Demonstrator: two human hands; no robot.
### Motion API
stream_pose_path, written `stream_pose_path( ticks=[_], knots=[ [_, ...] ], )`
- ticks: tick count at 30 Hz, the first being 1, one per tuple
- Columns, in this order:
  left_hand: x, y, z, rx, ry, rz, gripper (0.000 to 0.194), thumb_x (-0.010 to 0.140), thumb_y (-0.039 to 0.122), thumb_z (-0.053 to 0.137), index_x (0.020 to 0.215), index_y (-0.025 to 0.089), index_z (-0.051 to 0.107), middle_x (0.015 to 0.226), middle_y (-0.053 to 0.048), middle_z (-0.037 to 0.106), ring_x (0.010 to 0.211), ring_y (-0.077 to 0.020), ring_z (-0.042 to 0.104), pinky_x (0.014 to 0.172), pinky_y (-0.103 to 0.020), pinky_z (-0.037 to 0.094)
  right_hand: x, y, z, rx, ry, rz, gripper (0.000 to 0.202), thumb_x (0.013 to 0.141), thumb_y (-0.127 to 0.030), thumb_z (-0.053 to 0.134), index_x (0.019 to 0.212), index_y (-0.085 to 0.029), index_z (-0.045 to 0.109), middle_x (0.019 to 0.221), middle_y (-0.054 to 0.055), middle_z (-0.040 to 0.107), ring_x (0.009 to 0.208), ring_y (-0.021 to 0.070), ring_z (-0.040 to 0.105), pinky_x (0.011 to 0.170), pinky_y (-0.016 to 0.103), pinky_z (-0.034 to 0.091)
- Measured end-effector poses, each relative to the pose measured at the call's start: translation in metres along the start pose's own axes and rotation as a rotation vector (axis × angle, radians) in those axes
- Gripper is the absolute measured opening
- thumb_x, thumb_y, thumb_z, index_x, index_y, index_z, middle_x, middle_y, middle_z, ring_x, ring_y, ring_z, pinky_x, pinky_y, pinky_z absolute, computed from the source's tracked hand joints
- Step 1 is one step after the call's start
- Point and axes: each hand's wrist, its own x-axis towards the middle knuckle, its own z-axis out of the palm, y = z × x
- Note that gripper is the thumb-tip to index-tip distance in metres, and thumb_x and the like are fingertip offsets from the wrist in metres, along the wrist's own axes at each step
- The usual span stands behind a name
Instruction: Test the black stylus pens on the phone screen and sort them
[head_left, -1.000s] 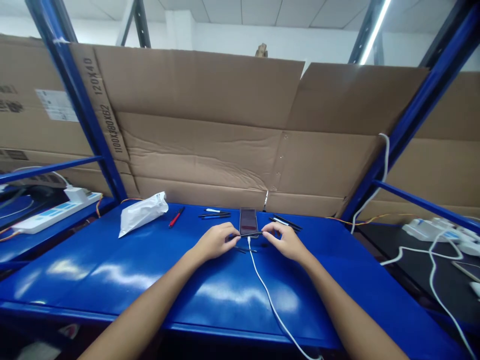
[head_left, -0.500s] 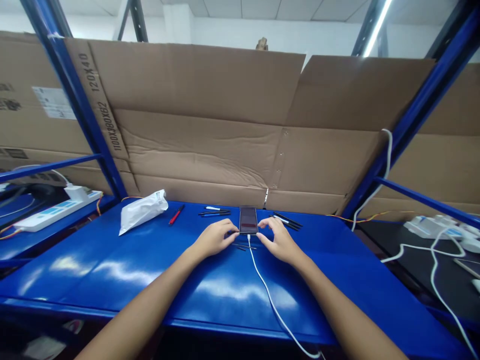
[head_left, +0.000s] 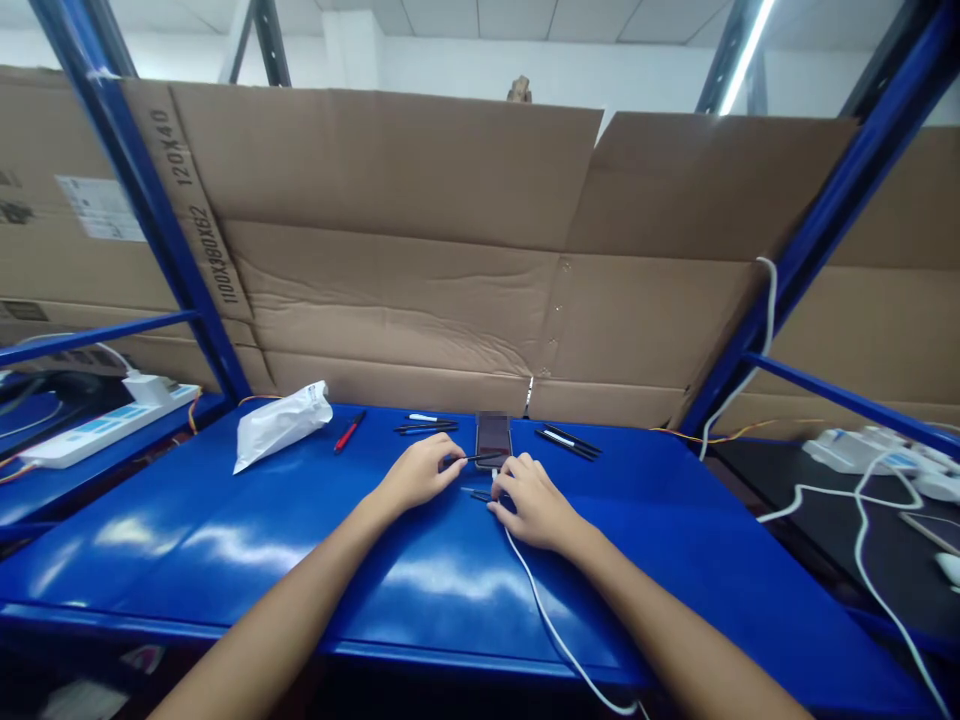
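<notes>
White packet [head_left: 281, 425] on blue table [head_left: 225, 570]; power strip [head_left: 105, 430] left; cardboard wall [head_left: 412, 170] behind.

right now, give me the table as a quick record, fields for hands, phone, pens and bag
left hand: pinching a slim black pen-like piece
right hand: at small dark slender pieces, grip unclear
smartphone: face up, white cable at near end
black pens: lying either side of smartphone
red pen: left of black pens
white plastic bag: left of red pen
</notes>
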Motion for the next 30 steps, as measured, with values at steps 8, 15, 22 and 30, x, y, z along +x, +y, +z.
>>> stream_pose_path(
  ticks=[8, 15, 22, 30],
  knots=[
    [0.001, 0.002, -0.002, -0.008, -0.009, 0.000, 0.017, 0.097, 0.030, 0.059, 0.098, 0.020, 0.073, 0.094, -0.004, 0.068, 0.081, -0.0173, 0.064, 0.076, -0.028, 0.049, 0.005, -0.004, 0.012, -0.027, 0.004, -0.052, 0.020, 0.098, -0.031, 0.063, 0.114, -0.021, 0.070, 0.109, 0.010, 0.060, 0.100, 0.0244, 0.050, 0.086, 0.037, 0.041],
    [0.001, 0.001, -0.001, -0.011, -0.009, -0.013, 0.019, 0.097, 0.032, 0.059, 0.097, 0.020, 0.073, 0.092, -0.004, 0.068, 0.075, -0.0161, 0.062, 0.073, -0.027, 0.048, 0.013, -0.008, 0.020, -0.081, -0.012, -0.156, 0.031, 0.100, -0.016, 0.053, 0.128, -0.021, 0.065, 0.103, 0.009, 0.064, 0.097, 0.0238, 0.051, 0.085, 0.035, 0.042],
    [0.001, 0.002, -0.002, -0.005, -0.017, -0.008, 0.020, 0.098, 0.032, 0.058, 0.097, 0.020, 0.073, 0.093, -0.004, 0.068, 0.076, -0.0168, 0.063, 0.074, -0.028, 0.049, 0.014, -0.005, 0.016, -0.179, -0.054, -0.178, 0.031, 0.095, -0.006, 0.051, 0.114, -0.022, 0.071, 0.096, 0.009, 0.064, 0.092, 0.0235, 0.049, 0.079, 0.034, 0.040],
    [0.000, -0.001, -0.001, -0.011, -0.034, 0.001, 0.018, 0.098, 0.031, 0.059, 0.097, 0.020, 0.073, 0.094, -0.004, 0.068, 0.077, -0.0164, 0.063, 0.075, -0.027, 0.049, 0.012, -0.001, 0.015, -0.172, -0.018, -0.157, 0.019, 0.091, -0.009, 0.054, 0.105, -0.016, 0.066, 0.097, 0.011, 0.065, 0.096, 0.0260, 0.052, 0.083, 0.036, 0.041]
  ],
)
